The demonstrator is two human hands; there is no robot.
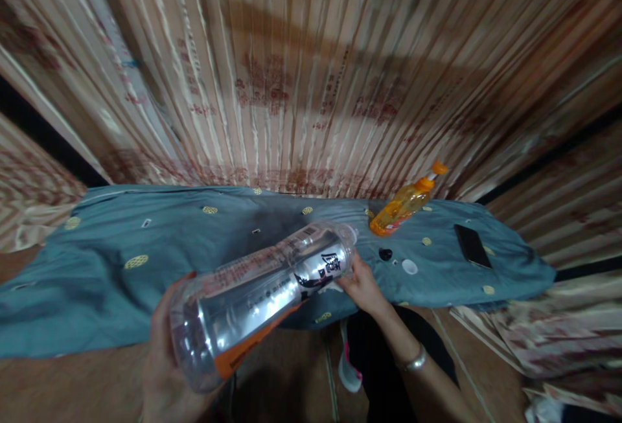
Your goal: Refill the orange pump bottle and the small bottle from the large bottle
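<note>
A large clear plastic bottle (pixel 265 297) with a printed label and an orange band lies tilted in the air before me, its base at lower left and its neck at upper right. My left hand (pixel 168 352) is wrapped round the base end, with most of its fingers behind the bottle. Near the neck, my right hand (pixel 362 284) closes on the bottle's shoulder; some fingertips are hidden behind it. A white round cap or disc (pixel 409 267) lies on the cloth to the right of that hand, beside a small black object (pixel 385 254).
A teal cloth (pixel 165 235) with yellow pineapple prints covers the long surface. On it stands an orange pump bottle (pixel 401 209), and a black phone (pixel 472 245) lies farther right. Patterned curtains (pixel 291 86) hang behind. My dark-clad leg (pixel 389 358) shows below.
</note>
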